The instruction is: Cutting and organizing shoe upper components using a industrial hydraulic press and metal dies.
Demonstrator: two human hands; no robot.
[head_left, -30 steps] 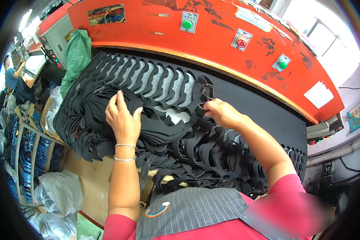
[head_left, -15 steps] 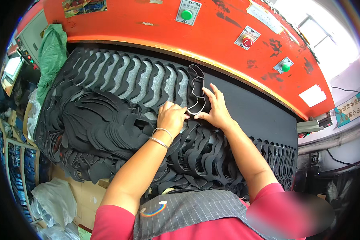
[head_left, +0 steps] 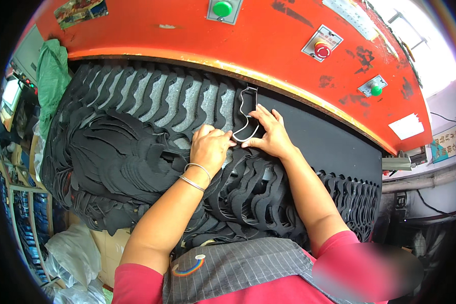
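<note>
A wavy metal cutting die (head_left: 246,117) stands on the dark sheet (head_left: 319,134), beside a row of cut-out gaps. My right hand (head_left: 271,133) grips its right side, thumb at the near end and fingers farther up the wall. Curled and closed, my left hand (head_left: 210,147) has its fingertips at the die's near left end; just what they pinch is partly hidden. Left of it lies a heap of cut black pieces (head_left: 121,152). Wavy strips of leftover black sheet (head_left: 258,195) hang below my hands.
A red-orange machine beam (head_left: 268,55) runs along the far edge, carrying a green button (head_left: 222,8), a red knob (head_left: 322,49) and another green button (head_left: 376,90). Green cloth (head_left: 53,76) hangs at the far left. Plastic bags (head_left: 75,253) and a shelf rack (head_left: 30,228) are at the lower left.
My right fingers have closed in on the die, where they were spread beside it. The die's far end has turned slightly. The whole view has shifted a little.
</note>
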